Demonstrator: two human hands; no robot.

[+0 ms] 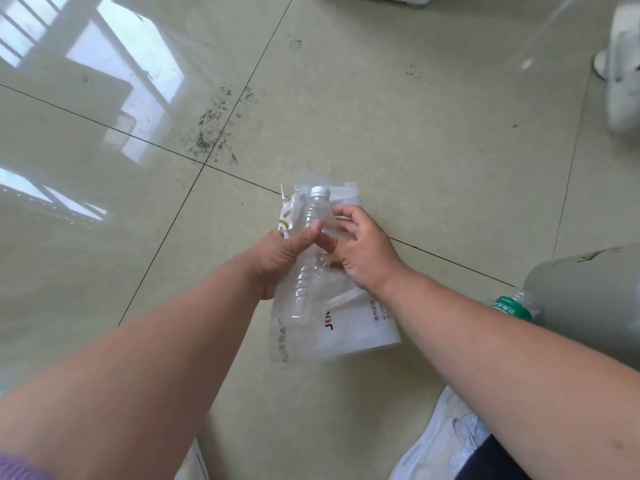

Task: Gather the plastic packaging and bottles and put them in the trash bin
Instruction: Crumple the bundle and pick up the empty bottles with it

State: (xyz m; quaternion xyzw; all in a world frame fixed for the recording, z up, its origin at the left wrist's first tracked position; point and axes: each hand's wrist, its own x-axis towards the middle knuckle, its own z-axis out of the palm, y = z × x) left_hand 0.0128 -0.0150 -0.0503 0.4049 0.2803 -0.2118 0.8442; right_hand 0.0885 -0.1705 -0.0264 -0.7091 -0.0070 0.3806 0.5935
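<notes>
A clear empty plastic bottle with a white cap is held above the floor together with several flat clear plastic bags printed with text. My left hand grips the bottle and the bags, thumb pressed on the bottle's upper part. My right hand touches the bundle from the right, fingers curled on the bags near the bottle's neck. A second bottle with a green label lies on the floor at the right, partly hidden behind my right forearm.
Glossy beige floor tiles with dark crumbs scattered near a tile joint. A grey rounded object stands at the right beside the green-label bottle. White shoes are at the bottom. Another white shoe is at upper right.
</notes>
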